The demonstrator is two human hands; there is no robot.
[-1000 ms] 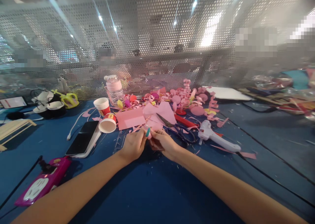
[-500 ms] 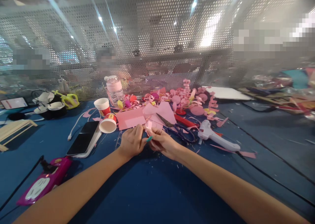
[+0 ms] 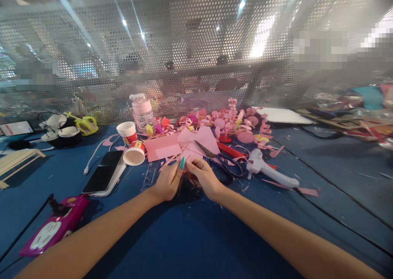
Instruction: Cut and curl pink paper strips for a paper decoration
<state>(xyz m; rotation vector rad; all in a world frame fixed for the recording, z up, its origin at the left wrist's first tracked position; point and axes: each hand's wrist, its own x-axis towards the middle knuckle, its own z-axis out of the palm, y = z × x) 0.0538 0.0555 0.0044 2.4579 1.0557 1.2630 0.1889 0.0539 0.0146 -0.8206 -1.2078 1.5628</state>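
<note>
Forward, left hand [image 3: 168,181] beside right hand [image 3: 207,178].

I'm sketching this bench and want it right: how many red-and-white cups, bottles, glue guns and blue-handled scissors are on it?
Red-and-white cups: 2
Bottle: 1
Glue gun: 1
Blue-handled scissors: 1
Total: 5

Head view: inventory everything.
sheets: several, pink, centre
cutouts: many, mostly pink, behind sheets
scissors: one, blue-handled, centre
tool: one, red, by scissors
glue gun: one, white, right
cups: two, red and white, left
phone: one, black, left
bottle: one, pink, behind cups
ruler: one, clear, near sheets
power strip: one, magenta, left
board: one, white, back
mesh: one, grey, back
table: one, blue, beneath
clutter: uncounted, mixed, far sides
left hand: one, bare, centre
right hand: one, bare, centre
</note>
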